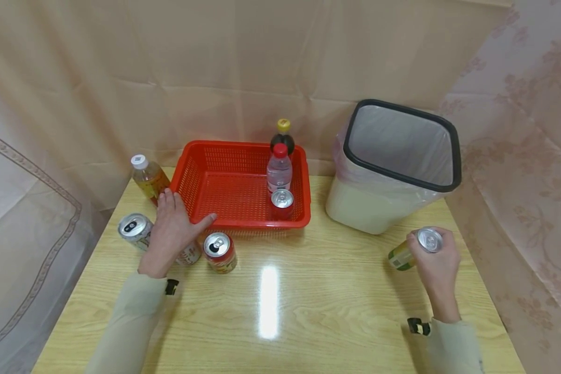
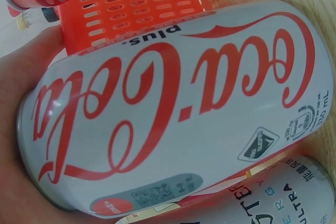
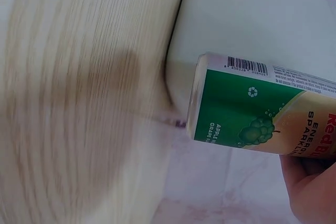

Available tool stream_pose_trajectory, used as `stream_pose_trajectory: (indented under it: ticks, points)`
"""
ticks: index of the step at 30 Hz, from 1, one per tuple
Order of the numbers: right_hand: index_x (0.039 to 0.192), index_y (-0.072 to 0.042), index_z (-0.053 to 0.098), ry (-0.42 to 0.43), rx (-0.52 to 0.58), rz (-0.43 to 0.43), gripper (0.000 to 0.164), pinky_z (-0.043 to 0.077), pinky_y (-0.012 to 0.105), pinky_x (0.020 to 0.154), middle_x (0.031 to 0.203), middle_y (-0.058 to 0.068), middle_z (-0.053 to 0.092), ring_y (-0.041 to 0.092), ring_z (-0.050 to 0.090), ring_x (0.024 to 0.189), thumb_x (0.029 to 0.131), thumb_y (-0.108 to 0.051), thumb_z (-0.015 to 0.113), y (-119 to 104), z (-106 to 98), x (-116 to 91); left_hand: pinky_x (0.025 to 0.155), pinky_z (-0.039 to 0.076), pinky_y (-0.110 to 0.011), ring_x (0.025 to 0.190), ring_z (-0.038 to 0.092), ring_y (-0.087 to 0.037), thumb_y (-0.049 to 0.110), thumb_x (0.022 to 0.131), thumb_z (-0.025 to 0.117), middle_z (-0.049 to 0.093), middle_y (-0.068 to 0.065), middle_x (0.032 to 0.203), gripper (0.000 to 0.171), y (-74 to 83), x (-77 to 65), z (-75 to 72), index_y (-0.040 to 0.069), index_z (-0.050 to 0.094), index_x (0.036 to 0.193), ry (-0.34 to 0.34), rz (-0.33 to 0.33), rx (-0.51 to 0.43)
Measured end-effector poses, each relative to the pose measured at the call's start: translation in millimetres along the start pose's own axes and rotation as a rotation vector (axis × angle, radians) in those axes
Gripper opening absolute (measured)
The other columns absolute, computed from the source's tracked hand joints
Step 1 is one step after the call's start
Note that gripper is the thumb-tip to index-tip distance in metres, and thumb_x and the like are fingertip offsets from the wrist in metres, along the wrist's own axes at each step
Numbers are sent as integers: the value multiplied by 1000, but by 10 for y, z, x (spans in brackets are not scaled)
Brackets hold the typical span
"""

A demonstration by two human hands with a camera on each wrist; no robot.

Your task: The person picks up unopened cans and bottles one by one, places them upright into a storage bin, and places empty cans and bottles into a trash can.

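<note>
My right hand [image 1: 440, 267] grips a green and gold Red Bull can [image 3: 247, 111] near its top, tilted and held over the right side of the table. My left hand [image 1: 174, 228] reaches over a white Coca-Cola Plus can [image 2: 173, 111], fingers stretched forward and thumb spread toward the basket. In the head view the hand hides most of that can. Left of it stands a silver energy drink can [image 1: 137, 231], and a red can [image 1: 221, 255] with a silver top is on its right. Just past my fingertips is a white-capped bottle of yellowish drink [image 1: 150, 179].
Beyond the cans sits a red plastic basket [image 1: 229, 224]. At its right end are a red-capped clear bottle [image 1: 279, 172], a red can [image 1: 282, 205] and a yellow-capped dark bottle [image 1: 282, 137]. A lined cream bin [image 1: 362, 205] stands at the right back, against the curtain [image 1: 243, 67].
</note>
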State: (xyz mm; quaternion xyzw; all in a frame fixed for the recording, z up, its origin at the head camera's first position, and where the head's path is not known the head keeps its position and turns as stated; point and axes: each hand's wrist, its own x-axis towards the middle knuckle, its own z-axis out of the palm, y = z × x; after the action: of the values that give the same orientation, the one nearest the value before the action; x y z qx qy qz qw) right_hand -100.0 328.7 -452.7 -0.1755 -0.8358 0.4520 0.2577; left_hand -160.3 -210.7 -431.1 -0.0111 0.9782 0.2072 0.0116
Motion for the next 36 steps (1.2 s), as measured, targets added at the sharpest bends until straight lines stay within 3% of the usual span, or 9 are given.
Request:
stream_pose_trajectory:
  ticks: [2,7,21,31,36]
  points:
    - [111,-4,63,-23,6,-32,33,45,12,68,89,-23,62,3,59,83,85,-15,80,-50,26,-52,122,13,-65,151,2,-59,69,93,61,-1,-44,161,122,-4,3,3,-24,9,153,10,10,8]
    - [114,-6,63,-77,14,-77,33,46,13,73,93,-23,65,3,61,89,86,-14,79,-174,92,-145,123,12,-64,150,4,-60,69,93,59,0,-46,160,122,-11,6,10,-26,11,151,30,31,17]
    - [111,4,61,-181,182,-234,33,50,13,78,94,-17,74,2,68,90,83,2,79,-490,282,-293,123,11,-64,151,2,-59,71,93,58,-1,-45,160,123,-13,14,7,-26,10,151,25,27,15]
    - [110,3,63,-247,251,-264,34,52,13,78,95,-16,74,3,70,90,80,5,81,-679,429,-381,123,11,-64,151,1,-59,70,93,59,-1,-45,160,122,-18,16,11,-26,9,151,22,25,15]
    - [109,4,64,-285,294,-343,38,52,13,78,96,2,78,1,70,89,76,7,83,-820,565,-424,123,11,-64,150,2,-60,69,94,59,0,-46,160,121,-21,11,13,-26,10,151,24,30,15]
